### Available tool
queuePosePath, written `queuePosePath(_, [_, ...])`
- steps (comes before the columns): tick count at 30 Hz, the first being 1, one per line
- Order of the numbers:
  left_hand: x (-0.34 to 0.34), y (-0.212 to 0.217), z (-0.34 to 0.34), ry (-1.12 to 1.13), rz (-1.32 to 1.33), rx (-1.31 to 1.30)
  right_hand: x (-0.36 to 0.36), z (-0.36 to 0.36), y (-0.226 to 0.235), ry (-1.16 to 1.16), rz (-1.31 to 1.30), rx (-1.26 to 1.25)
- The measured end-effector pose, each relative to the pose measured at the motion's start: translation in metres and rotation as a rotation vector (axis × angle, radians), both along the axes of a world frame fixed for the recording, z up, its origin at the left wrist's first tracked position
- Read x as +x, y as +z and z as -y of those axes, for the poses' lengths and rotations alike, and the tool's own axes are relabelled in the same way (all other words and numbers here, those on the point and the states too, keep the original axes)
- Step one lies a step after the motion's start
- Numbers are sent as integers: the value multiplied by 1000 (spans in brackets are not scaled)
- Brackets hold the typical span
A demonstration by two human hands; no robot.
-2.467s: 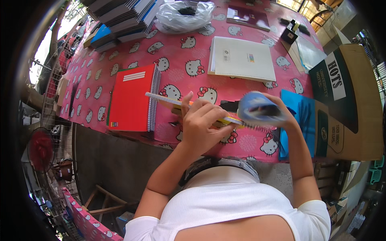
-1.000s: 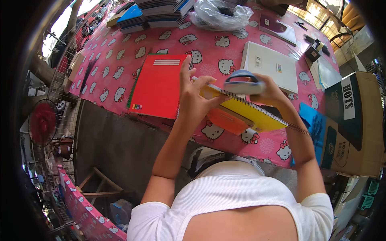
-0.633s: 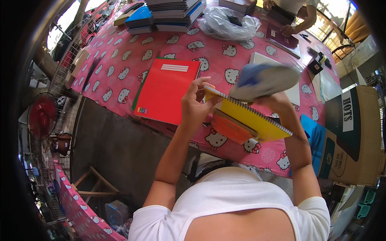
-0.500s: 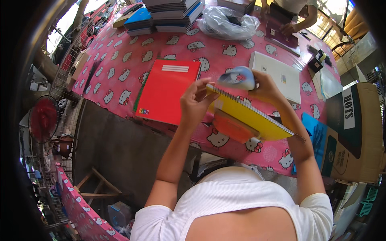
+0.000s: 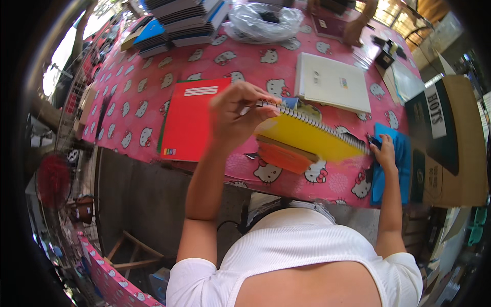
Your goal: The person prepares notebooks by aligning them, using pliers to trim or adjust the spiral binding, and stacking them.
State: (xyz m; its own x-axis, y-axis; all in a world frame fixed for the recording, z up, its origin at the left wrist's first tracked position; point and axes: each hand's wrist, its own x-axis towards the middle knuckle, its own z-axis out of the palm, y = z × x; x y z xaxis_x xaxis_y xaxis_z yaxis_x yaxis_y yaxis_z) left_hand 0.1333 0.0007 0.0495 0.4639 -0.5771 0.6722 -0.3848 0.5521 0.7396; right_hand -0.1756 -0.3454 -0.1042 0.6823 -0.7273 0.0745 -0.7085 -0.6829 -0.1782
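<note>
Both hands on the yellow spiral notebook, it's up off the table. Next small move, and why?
Probably lower it flat onto the bare pink tablecloth in front. The left hand pinches the yellow spiral notebook at the wire end, the right hand only steadies the far corner beside the blue book, and the notebook hangs tilted. The red notebook already lies flat to the left.

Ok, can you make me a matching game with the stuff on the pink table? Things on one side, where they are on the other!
Things:
1. yellow spiral notebook
2. red notebook
3. white book
4. clear plastic bag

Places:
A. lying flat by itself, beyond the yellow one
B. at the far edge, next to the stacks of books
C. lifted off the table, held at its spiral end by the left hand
D. lying flat, left of the held one

Pairs: 1-C, 2-D, 3-A, 4-B
</note>
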Motion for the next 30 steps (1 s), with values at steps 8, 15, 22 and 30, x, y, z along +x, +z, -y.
queuePosePath(8, [-101, 80, -49, 323, 757, 94, -41, -14, -9, 79, -36, -151])
queuePosePath(15, [-145, -55, -4, 480, 103, 420, 10, -171, 111, 557, 476, 620])
queuePosePath(22, [-152, -64, -4, 442, 100, 363, 24, -202, 133, 667, 483, 323])
queuePosePath(30, [-123, -47, -1, 563, 490, 200, 38, -181, 106, 281, 542, 1790])
